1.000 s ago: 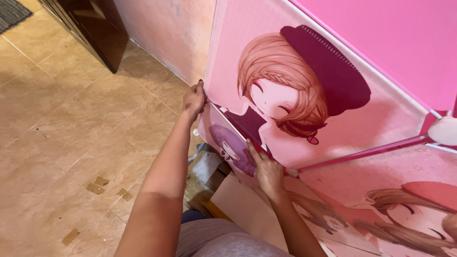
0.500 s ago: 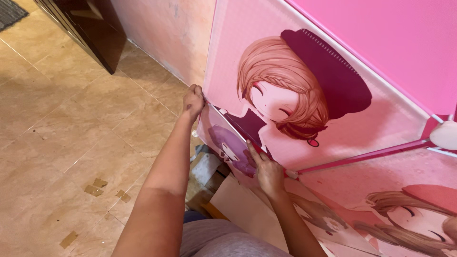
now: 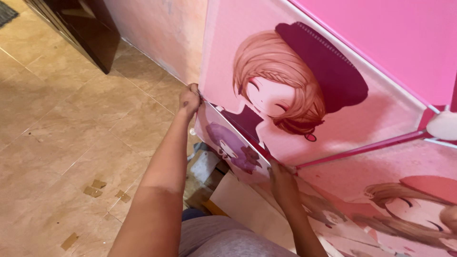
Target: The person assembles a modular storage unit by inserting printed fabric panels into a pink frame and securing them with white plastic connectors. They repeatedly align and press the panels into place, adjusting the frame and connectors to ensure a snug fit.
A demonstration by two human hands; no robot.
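The left hand (image 3: 189, 98) is clamped on the top corner of a small pink panel (image 3: 231, 145) printed with a purple-haired cartoon figure. The right hand (image 3: 282, 182) pinches the panel's lower corner, fingers closed on the edge. The panel lies tilted along the bottom edge of a large pink panel (image 3: 295, 95) showing a girl in a dark hat, touching it. To the left, the tiled floor (image 3: 71, 133) gives room up to a dark cabinet (image 3: 90, 28). Compared with the earlier frame, both hands hold the same corners; the panel's position is unchanged.
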